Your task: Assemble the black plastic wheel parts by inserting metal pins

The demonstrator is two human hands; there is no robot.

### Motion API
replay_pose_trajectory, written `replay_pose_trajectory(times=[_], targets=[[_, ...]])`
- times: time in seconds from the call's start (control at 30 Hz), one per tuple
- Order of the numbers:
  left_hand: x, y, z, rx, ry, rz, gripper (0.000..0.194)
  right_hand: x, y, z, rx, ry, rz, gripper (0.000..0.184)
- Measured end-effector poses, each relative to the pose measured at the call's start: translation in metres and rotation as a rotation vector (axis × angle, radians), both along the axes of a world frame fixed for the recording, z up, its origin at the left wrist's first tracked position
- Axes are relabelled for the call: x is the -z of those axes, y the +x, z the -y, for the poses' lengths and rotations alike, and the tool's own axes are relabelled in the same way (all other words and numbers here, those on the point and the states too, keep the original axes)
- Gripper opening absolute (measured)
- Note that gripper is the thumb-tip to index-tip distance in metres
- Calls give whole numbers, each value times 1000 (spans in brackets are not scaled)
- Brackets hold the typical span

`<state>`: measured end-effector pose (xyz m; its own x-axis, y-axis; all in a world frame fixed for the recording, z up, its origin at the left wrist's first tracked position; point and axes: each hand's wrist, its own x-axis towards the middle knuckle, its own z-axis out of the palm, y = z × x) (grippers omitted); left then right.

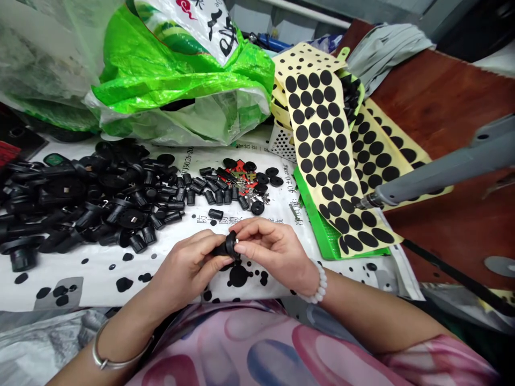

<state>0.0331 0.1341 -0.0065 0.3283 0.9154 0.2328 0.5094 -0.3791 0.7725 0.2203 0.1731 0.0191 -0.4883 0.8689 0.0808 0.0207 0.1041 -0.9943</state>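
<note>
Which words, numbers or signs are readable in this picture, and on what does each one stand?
On the white printed sheet:
"净重", near the right edge, rotated.
"40 ±", followed by figures too small to read.
"9026-200", with the letters before it unclear.
"防", with the neighbouring characters too blurred.
On the green-and-white plastic bag:
Large black brush characters, too stylised and folded to read.

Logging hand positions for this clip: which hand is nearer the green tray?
Right hand: just left of the green tray, not touching it. Left hand: farther left, beyond the right hand.
</note>
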Motion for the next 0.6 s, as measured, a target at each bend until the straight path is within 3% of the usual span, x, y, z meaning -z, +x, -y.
replay_pose_trajectory(times=[0.07,0.17,0.3,0.47,0.6], targets=[[1,1,1,-20,66,-43,10,0,-1,0,2,-38,-24,7],[2,1,2,-60,138,-73,14,0,2,0,1,36,15,4],[3,2,3,-73,175,-66,16,0,7,0,-8,308,127,5],[3,4,2,-39,104,15,13,0,10,3,-19,668,213,12],[2,4,1,-31,33,100,12,-1,8,2,-46,769,219,10]])
